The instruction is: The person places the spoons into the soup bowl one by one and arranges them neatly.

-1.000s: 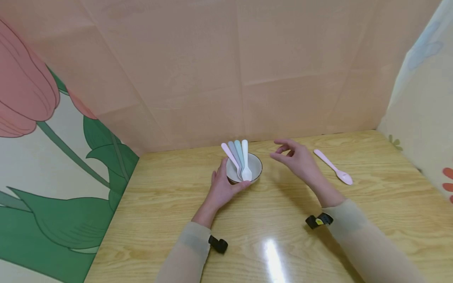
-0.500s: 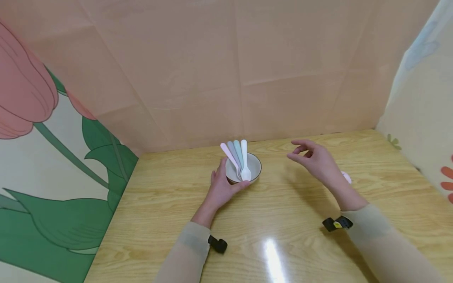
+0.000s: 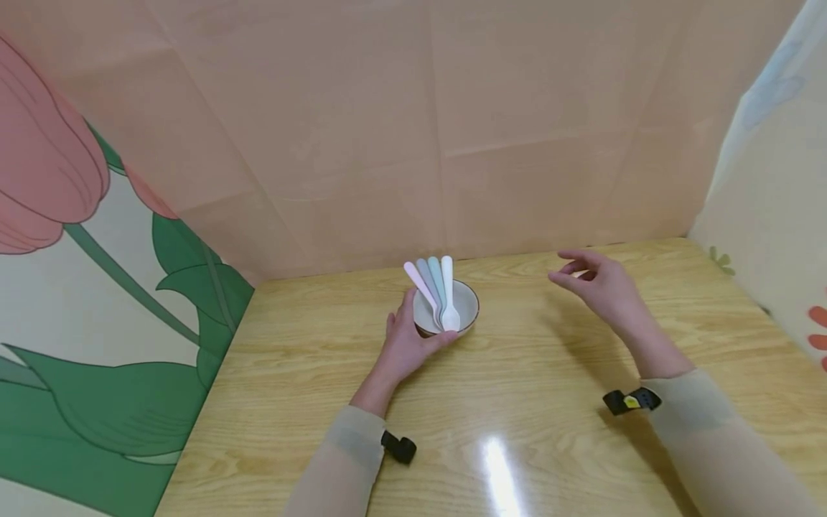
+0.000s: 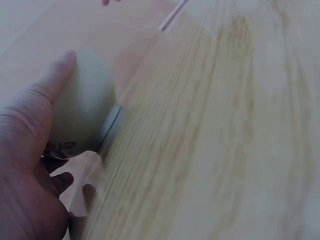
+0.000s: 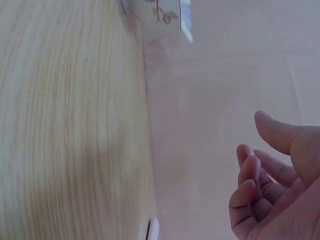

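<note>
My left hand [image 3: 405, 345] grips a small white bowl [image 3: 468, 307] with a dark rim, thumb at its near side and fingers round its left. Leaning in the bowl are a pink spoon [image 3: 418, 282], a greyish-purple spoon [image 3: 423, 270], a mint spoon [image 3: 435, 268] and a white spoon [image 3: 448, 276], handles up. In the left wrist view the bowl's outer wall [image 4: 85, 107] shows. Nothing is in my right hand [image 3: 607, 293], raised over the table with thumb and fingers apart. A pale handle end [image 5: 154, 229] lies below it in the right wrist view; my hand hides that spoon in the head view.
The wooden table [image 3: 517, 373] meets a pinkish cloth backdrop [image 3: 336, 158] behind the bowl. A tulip-print panel [image 3: 97, 309] borders the left side, and a pale patterned panel [image 3: 775, 215] the right.
My right hand has moved right, away from the bowl, and now covers the loose pink spoon from the head view. The left hand and bowl have stayed in place.
</note>
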A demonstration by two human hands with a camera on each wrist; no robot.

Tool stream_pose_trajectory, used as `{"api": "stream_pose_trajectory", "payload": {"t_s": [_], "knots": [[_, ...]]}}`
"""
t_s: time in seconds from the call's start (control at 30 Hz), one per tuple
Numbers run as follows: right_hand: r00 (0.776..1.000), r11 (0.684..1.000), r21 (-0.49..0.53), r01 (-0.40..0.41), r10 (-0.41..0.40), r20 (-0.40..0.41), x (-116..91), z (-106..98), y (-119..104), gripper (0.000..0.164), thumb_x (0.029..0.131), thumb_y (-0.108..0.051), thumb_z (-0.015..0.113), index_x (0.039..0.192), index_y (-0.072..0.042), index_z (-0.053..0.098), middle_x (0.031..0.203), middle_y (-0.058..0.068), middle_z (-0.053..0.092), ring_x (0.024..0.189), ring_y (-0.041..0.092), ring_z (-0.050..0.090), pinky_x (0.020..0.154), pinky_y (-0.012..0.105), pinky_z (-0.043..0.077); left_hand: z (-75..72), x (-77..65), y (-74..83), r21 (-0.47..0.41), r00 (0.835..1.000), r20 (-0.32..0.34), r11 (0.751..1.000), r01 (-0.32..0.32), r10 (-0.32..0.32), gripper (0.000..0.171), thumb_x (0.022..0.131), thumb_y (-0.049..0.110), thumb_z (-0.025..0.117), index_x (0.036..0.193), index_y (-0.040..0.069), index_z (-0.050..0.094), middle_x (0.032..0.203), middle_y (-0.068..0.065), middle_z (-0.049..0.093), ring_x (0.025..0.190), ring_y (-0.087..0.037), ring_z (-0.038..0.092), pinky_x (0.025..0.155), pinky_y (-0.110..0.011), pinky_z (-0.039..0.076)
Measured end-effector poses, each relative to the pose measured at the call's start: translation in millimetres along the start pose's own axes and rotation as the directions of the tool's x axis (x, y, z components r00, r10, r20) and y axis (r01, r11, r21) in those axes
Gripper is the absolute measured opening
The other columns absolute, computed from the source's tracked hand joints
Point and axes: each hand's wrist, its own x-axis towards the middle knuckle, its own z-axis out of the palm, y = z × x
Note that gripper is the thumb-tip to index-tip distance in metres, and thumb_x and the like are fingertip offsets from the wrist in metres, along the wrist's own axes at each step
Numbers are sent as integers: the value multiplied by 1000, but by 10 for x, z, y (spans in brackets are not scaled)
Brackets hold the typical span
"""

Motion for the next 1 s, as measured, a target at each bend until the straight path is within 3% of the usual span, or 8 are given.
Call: {"api": "stream_pose_trajectory", "payload": {"t_s": [0.5, 0.6, 0.7, 0.8, 0.87, 1.0], "knots": [[995, 996, 10, -91, 90, 40, 43, -210, 278, 76, 106, -55, 71, 163, -9, 53, 138, 16, 67, 119, 28, 60, 76, 17, 50, 4, -6, -6, 8, 1000, 6, 1000, 15, -15, 112, 87, 56, 93, 171, 23, 27, 162, -5, 52, 155, -26, 42, 133, -59, 3], [993, 994, 0, -107, 107, 52, 64, -242, 337, 77, 107, -57, 69, 164, -8, 51, 139, 18, 65, 123, 32, 60, 83, 26, 51, 5, -1, -9, 10, 1000, 6, 1000, 20, -20, 112, 87, 57, 93, 171, 24, 27, 162, -5, 51, 156, -25, 41, 133, -60, 3], [991, 993, -4, -120, 120, 65, 82, -276, 409, 78, 108, -56, 67, 164, -5, 50, 142, 23, 63, 128, 41, 57, 96, 46, 52, -1, -1, 2, 5, 1000, 3, 1000, 16, -16, 112, 87, 57, 93, 171, 24, 28, 162, -5, 52, 156, -25, 41, 133, -59, 3], [989, 992, -2, -128, 127, 72, 91, -308, 483, 77, 109, -56, 66, 162, -2, 50, 144, 29, 61, 134, 49, 54, 105, 65, 45, -7, -2, 7, 5, 1000, 3, 1000, 14, -14, 112, 86, 56, 94, 171, 24, 28, 162, -5, 52, 155, -25, 42, 133, -59, 4], [987, 990, 8, -141, 140, 78, 93, -328, 527, 79, 109, -57, 66, 161, -1, 50, 146, 30, 59, 135, 51, 52, 107, 69, 42, -8, 0, 3, 6, 1000, 2, 1000, 11, -11, 112, 86, 56, 94, 170, 24, 28, 161, -4, 52, 155, -25, 42, 133, -58, 5], [980, 984, 14, -176, 174, 93, 98, -361, 602, 83, 107, -61, 66, 161, -1, 50, 149, 30, 56, 136, 51, 50, 104, 64, 43, -6, 1, -8, 8, 1000, -1, 1000, 3, -3, 111, 86, 55, 95, 170, 24, 29, 160, -3, 54, 154, -24, 43, 133, -58, 6]]}}
